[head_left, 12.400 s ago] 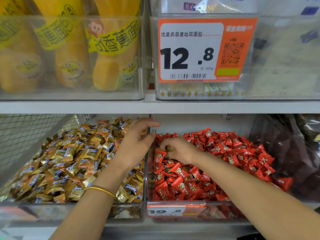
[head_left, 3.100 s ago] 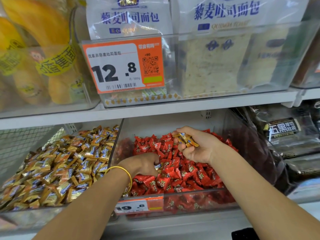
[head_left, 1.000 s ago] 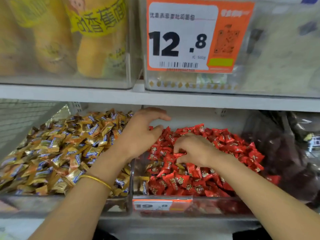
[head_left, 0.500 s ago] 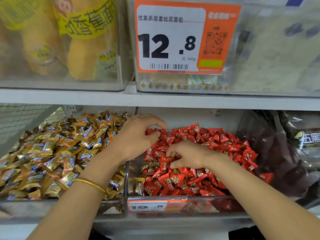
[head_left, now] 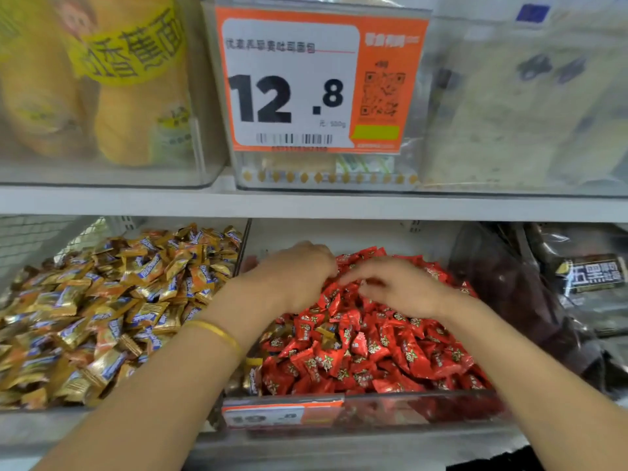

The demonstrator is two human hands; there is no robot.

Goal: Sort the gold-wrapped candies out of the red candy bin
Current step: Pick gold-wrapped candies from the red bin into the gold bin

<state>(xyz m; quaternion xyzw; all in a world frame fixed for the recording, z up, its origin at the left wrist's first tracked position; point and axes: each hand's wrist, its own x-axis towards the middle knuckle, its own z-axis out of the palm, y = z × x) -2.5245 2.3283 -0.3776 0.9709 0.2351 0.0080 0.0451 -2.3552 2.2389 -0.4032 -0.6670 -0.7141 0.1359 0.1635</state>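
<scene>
A clear bin (head_left: 418, 407) on the lower shelf holds a heap of red-wrapped candies (head_left: 373, 355). A few gold-wrapped candies lie among them: one at the front left corner (head_left: 253, 379), another partly buried mid-pile (head_left: 326, 334). My left hand (head_left: 299, 277), a gold bangle on its wrist, sits over the back left of the red heap with its fingers curled down into it and their tips hidden. My right hand (head_left: 401, 290) rests on the heap beside it, fingers reaching left towards the left hand. Both hands are blurred.
To the left, a second clear bin is heaped with gold-wrapped candies (head_left: 102, 317), split from the red bin by a thin divider (head_left: 243, 246). Dark packets (head_left: 577, 283) fill the right. The shelf above (head_left: 306, 205) carries bread bins and an orange 12.8 price tag (head_left: 316, 83).
My left hand has moved right, off the divider and into the red heap. My right hand has shifted slightly back, and its fingers now reach towards the left hand.
</scene>
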